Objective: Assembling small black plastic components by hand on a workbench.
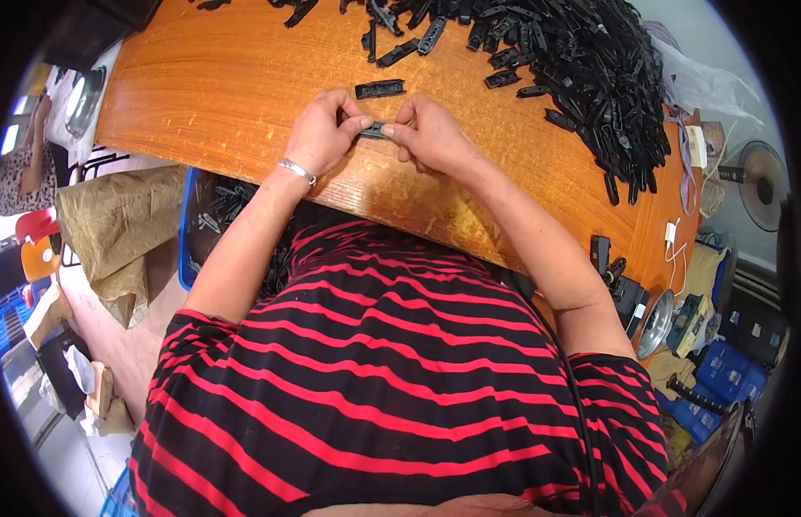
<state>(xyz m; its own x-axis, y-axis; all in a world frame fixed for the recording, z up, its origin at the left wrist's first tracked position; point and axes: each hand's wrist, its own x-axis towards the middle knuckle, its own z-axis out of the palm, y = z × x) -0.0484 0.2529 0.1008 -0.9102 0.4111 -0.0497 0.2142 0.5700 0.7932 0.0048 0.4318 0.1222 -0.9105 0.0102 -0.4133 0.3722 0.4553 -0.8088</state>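
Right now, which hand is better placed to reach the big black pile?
Probably your right hand: the pile lies mostly toward its side, farther from your left hand. Both hands, though, hold a small dark part.

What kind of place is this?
Probably a small workshop, judging by the big heap of black parts on the wooden table, the blue crate of more parts beside the person, and the left hand and right hand gripping a small dark part.
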